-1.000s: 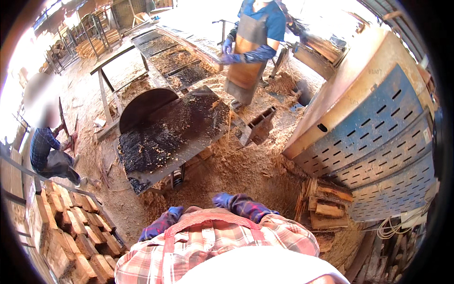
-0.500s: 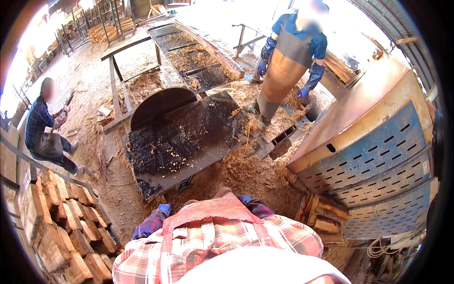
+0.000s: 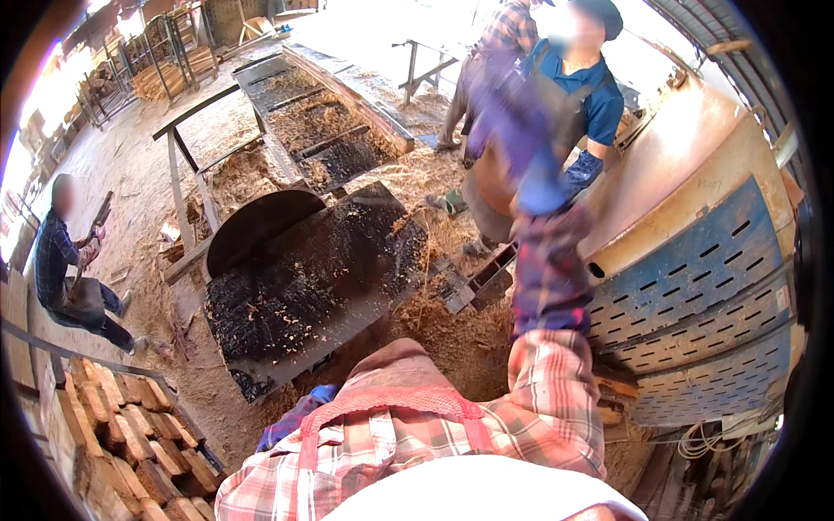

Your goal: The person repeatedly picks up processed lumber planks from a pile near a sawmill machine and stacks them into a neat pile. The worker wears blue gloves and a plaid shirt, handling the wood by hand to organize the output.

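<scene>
My right hand [image 3: 514, 122], in a blue-purple glove, is raised at the end of an outstretched arm in front of a co-worker in a blue shirt and brown apron [image 3: 569, 95]. Motion smears its fingers, and I cannot make out anything in them. My left hand [image 3: 323, 393], also in a blue glove, hangs low beside my apron [image 3: 395, 369]; its fingers are mostly hidden. Ahead of me lies a black saw table [image 3: 321, 295] strewn with wood chips. A large dark half-disc [image 3: 261, 227], shaped like a circular saw blade, stands up at its far left side.
Stacked timber blocks [image 3: 143, 434] stand at the lower left. A slotted blue metal housing [image 3: 695, 269] rises on the right. Behind the saw table runs a long chip-covered frame [image 3: 326, 122]. A person [image 3: 74, 269] on the left holds a long dark object. Another person [image 3: 504, 39] stands farther back.
My right arm has swung up and forward from beside my body. The blue-shirted co-worker has shifted right, uncovering another person behind. The person at left now has a long object raised. My view has shifted slightly.
</scene>
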A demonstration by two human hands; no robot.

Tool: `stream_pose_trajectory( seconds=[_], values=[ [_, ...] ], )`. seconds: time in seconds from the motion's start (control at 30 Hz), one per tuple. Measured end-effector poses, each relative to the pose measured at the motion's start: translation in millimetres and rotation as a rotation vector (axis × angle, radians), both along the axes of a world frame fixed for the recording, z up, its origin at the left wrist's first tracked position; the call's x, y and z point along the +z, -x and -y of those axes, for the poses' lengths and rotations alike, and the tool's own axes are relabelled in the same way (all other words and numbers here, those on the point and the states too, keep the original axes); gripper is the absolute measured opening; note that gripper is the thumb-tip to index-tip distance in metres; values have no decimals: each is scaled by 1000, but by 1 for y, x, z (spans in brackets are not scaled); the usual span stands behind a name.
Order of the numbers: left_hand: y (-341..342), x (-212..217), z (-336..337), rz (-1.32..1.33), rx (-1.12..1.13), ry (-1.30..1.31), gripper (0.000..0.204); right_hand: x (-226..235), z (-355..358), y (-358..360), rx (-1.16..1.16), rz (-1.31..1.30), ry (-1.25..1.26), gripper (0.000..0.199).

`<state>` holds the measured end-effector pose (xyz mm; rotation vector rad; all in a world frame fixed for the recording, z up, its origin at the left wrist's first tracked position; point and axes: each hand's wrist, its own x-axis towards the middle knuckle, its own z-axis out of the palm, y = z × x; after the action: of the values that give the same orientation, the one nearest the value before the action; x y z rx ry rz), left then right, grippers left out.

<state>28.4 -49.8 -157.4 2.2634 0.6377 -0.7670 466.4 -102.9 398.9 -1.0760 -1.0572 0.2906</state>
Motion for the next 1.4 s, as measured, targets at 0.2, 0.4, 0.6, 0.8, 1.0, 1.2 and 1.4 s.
stream_pose_trajectory(
  seconds=[0.2, 0.4, 0.6, 0.8, 1.0, 1.2, 1.4],
  values=[
    [-58, 48, 8, -36, 71, -19, 36, 22, 17, 7, -171, 318, -234, 25],
    [-45, 20, 9, 162, 68, 161, 47, -221, 54, 37, 347, 312, 895, 24],
    [-25, -17, 2, 16, 13, 116, 45, -337, 138, 56, 445, -198, 1080, 35],
    [-105, -11, -21, 20, -182, 186, 44, -339, 194, 63, 185, -257, 1046, 30],
    [-186, -2, -29, 20, -414, 207, 42, -302, 245, 67, -90, -524, 799, 32],
    [-215, 18, -22, 45, -512, 208, 41, -306, 267, 101, -165, -657, 678, 28],
    [-218, 34, -17, 72, -562, 191, 39, -281, 271, 117, -235, -562, 738, 34]
  ],
)
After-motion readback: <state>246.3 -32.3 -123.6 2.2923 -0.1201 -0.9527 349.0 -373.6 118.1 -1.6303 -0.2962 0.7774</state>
